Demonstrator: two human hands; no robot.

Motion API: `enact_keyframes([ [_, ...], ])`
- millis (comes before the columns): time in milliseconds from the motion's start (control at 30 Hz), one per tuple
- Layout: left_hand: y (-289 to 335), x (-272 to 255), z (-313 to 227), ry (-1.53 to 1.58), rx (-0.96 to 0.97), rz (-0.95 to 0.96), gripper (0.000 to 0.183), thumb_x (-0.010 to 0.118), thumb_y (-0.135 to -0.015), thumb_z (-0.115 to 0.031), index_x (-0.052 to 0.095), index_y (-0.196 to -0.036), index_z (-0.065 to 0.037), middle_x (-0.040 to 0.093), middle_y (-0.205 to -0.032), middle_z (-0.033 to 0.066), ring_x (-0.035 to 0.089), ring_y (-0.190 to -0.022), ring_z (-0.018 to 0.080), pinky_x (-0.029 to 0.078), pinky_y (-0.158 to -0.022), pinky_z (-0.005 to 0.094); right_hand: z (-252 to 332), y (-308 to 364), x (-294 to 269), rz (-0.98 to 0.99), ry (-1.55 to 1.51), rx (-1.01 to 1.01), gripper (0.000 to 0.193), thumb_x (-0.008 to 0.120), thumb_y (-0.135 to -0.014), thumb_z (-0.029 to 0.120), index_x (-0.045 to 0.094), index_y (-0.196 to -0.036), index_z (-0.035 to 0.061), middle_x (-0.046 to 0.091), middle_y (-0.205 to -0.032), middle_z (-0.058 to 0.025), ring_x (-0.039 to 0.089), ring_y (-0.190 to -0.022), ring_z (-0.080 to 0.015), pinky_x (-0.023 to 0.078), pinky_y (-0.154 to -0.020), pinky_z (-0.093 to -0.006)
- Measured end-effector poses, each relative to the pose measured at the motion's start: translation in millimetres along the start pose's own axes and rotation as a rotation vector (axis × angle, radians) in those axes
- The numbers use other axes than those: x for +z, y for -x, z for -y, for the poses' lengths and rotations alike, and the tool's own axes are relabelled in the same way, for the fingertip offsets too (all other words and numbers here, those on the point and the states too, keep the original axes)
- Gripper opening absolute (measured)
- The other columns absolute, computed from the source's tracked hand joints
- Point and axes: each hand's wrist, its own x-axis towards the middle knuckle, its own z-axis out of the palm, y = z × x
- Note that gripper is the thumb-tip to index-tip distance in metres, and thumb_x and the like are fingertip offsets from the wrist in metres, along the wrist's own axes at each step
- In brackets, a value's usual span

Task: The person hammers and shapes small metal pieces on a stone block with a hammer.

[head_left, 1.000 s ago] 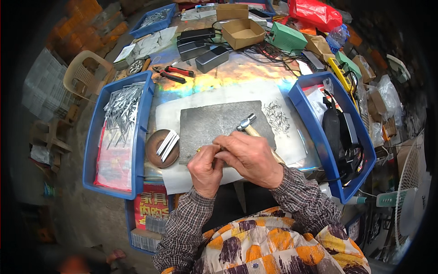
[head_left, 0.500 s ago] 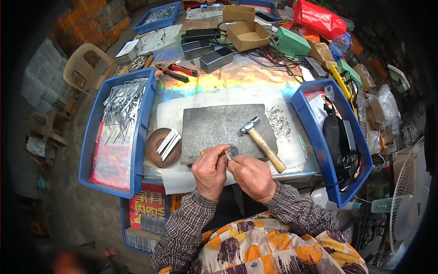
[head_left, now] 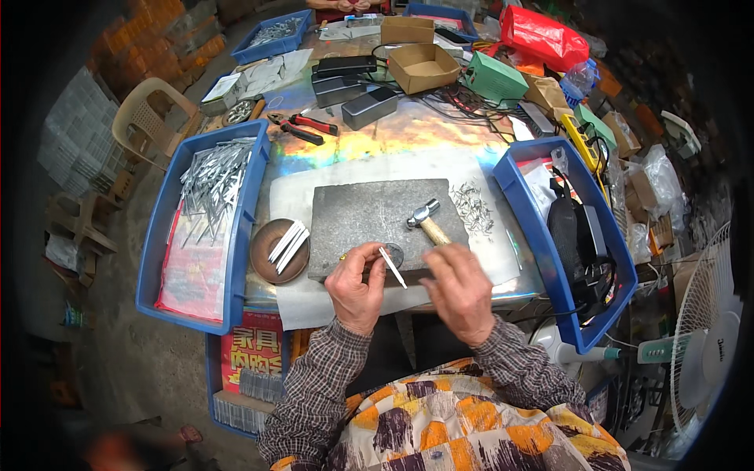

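My left hand (head_left: 357, 286) pinches a thin white strip (head_left: 393, 267) between thumb and fingers, above the near edge of a grey stone block (head_left: 369, 208). Behind the strip, a dark round piece (head_left: 395, 253) sits at that edge. A ball-peen hammer (head_left: 425, 216) lies on the block's right side, its metal head pointing away from me. Over the lower part of its wooden handle is my right hand (head_left: 461, 294), fingers apart and slightly bent; it hides the handle's end. Left of the block, a brown round bowl (head_left: 262, 263) holds several white strips (head_left: 289, 245).
A blue tray (head_left: 250, 204) of metal strips stands left; another blue tray (head_left: 514, 184) with a black bag stands right. Small metal bits (head_left: 473, 208) lie beside the block. Farther off are pliers (head_left: 302, 125), dark boxes (head_left: 369, 107) and a cardboard box (head_left: 424, 69). Another person's hands (head_left: 353, 6) show at the far edge.
My right hand has left the strip and moved right, over the hammer's handle. The strip now shows at full length in my left hand. The far person's hands have come into clearer view.
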Motion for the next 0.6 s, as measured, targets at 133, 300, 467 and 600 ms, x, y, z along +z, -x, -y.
enact_keyframes([
  [133,1,-2,-2,0.002,-0.025,0.002,0.012,0.064,-0.08,0.001,0.065,-0.092,0.0,0.068,-0.083,0.0098,0.066,-0.073,0.016,0.051,-0.065,0.026,-14,5,-17,0.222,0.244,0.173,0.053,0.07,-0.067,0.005,0.051,-0.116,-0.0004,0.051,-0.102,-0.0139,0.055,-0.085,-0.0275,0.045,-0.07,-0.0405],
  [300,1,1,-4,-0.027,-0.004,-0.012,0.011,0.065,-0.077,0.002,0.066,-0.088,0.0,0.067,-0.081,0.0098,0.065,-0.07,0.0163,0.051,-0.063,0.0264,-28,19,-7,0.189,0.323,0.248,0.046,0.065,-0.07,0.0,0.051,-0.114,-0.0009,0.05,-0.083,-0.0137,0.054,-0.064,-0.0267,0.045,-0.058,-0.0369],
  [467,2,1,-1,-0.048,0.023,-0.038,0.012,0.064,-0.076,0.004,0.065,-0.087,0.001,0.066,-0.079,0.0107,0.064,-0.07,0.0176,0.05,-0.062,0.0268,-7,8,-28,0.028,0.019,0.241,0.035,0.064,-0.072,-0.002,0.055,-0.106,-0.0013,0.055,-0.076,-0.0139,0.057,-0.062,-0.0269,0.046,-0.054,-0.0352],
  [600,0,3,-4,-0.046,0.042,-0.043,0.011,0.064,-0.074,0.005,0.063,-0.085,0.002,0.064,-0.076,0.0119,0.064,-0.07,0.0191,0.048,-0.061,0.0273,7,1,-47,0.042,-0.167,0.202,0.028,0.065,-0.073,-0.002,0.057,-0.099,-0.0008,0.06,-0.075,-0.0135,0.06,-0.06,-0.0271,0.048,-0.054,-0.0322],
])
